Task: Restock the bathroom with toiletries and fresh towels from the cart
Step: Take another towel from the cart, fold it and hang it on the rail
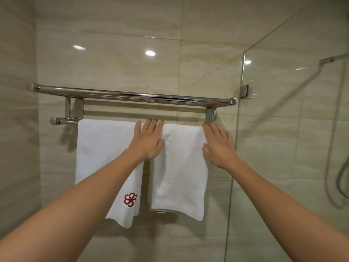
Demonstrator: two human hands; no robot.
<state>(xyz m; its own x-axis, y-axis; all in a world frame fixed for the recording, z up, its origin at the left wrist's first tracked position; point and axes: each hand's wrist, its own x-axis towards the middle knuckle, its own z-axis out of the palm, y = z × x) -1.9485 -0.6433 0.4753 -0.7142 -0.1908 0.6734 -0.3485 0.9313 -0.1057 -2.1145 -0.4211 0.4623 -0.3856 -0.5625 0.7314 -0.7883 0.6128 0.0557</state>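
Two white towels are hung side by side on the rail [64,121]. The right towel [179,167] is pressed at its top corners by the left hand [148,140] and right hand [220,146], fingers flat and released.

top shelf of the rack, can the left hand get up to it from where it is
Probably yes: the left hand lies flat on the towels on the lower bar, and the top shelf sits just above with nothing visible between.

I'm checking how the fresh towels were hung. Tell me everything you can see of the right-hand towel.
The right towel is plain white terry cloth, draped over the lower rail of the chrome rack and hanging flat against the tiled wall. A small label shows at its bottom hem. The left hand lies flat on its upper left edge, the right hand on its upper right edge.
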